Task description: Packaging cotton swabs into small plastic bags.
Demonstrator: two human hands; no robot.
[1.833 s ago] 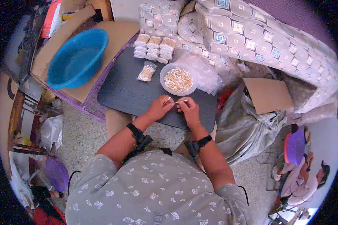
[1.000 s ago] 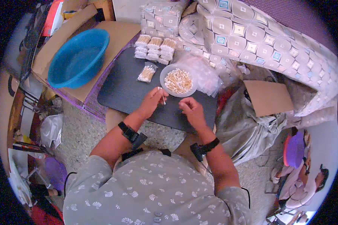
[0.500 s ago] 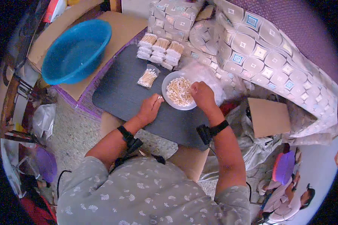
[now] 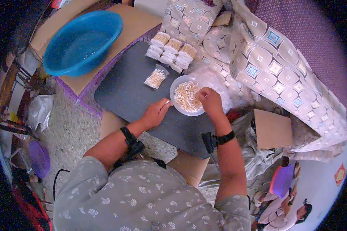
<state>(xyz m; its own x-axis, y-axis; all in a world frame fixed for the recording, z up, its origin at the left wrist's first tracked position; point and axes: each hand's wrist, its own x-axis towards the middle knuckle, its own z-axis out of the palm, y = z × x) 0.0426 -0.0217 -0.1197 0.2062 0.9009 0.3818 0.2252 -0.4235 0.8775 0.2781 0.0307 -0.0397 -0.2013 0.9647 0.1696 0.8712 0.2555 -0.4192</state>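
Near the right edge of the flat black table (image 4: 117,82), the right hand (image 4: 211,101) bends over a round, whitish plastic bowl (image 4: 172,101) of slim, white-tipped swabs (image 4: 187,96) — its grip I can't tell; the left hand (image 4: 157,112) curls shut around white-tipped swabs.

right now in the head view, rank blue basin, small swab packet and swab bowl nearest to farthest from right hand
1. Swab bowl: right hand at its right rim
2. Small swab packet: left of the bowl
3. Blue basin: farthest left

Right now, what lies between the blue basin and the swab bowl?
In the head view, a small packet of swabs lies between them on the dark tabletop.
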